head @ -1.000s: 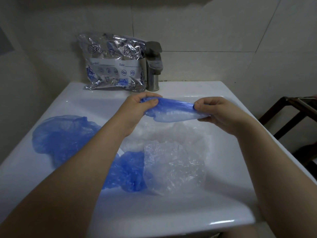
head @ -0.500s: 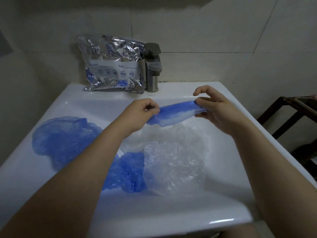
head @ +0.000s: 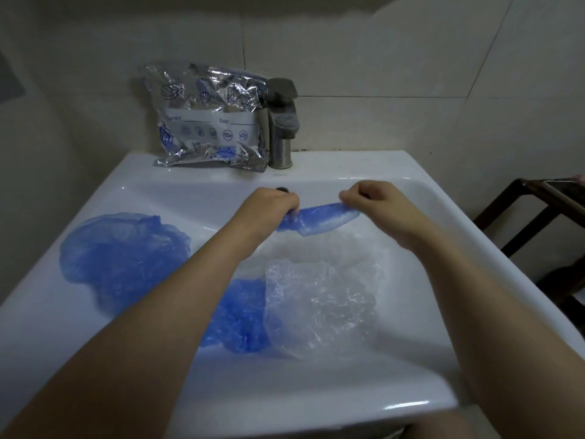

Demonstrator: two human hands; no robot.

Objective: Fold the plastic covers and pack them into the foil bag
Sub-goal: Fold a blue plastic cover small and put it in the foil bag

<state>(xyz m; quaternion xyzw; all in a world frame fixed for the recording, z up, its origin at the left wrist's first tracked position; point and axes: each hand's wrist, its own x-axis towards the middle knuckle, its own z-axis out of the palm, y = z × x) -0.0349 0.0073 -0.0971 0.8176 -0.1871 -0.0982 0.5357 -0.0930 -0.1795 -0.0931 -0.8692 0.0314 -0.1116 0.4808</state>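
A folded blue plastic cover stretches as a narrow strip between my hands, above the white sink. My left hand grips its left end and my right hand pinches its right end. A loose blue cover lies spread on the sink's left side. Another blue cover sits in the basin, partly under my left forearm. A clear cover lies crumpled beside it. The silver foil bag leans against the wall at the back left of the sink.
A metal faucet stands right of the foil bag. A dark wooden rack is at the right, beyond the sink's edge. Tiled wall runs close behind the sink.
Both hands have turned and come closer together, so the blue strip between them is shorter and narrower. My right hand's fingers have closed down over its end.
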